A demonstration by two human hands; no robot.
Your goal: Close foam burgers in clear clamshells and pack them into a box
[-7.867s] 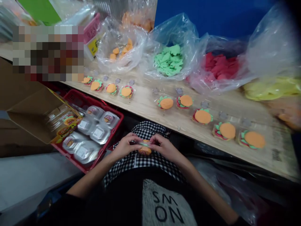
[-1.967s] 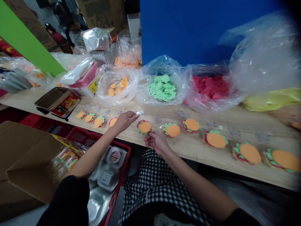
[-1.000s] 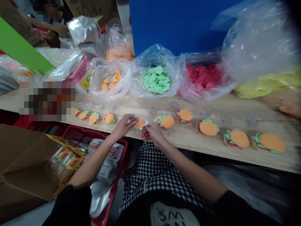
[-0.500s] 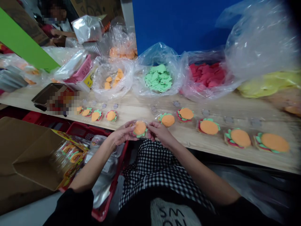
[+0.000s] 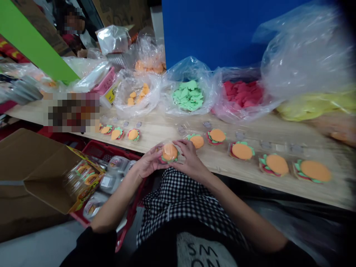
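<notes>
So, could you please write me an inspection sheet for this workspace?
Surface: long pale wood-look table bearing a row of clear plastic packs with orange-topped toy burgers.
Things in hand: clear plastic burger pack.
Clutter: clear plastic bags of green pieces, red pieces and orange pieces; red plastic crate and open brown cardboard box at left.
Hands: left hand and right hand grip opposite sides of the burger pack.
Cables: nothing seen.
Surroundings: flat blue panel, slanted green bar, another person at back left.

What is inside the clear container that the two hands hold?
An orange piece, with green edges showing past it. It covers whatever lies directly underneath; left hand and right hand hide some parts.
</notes>
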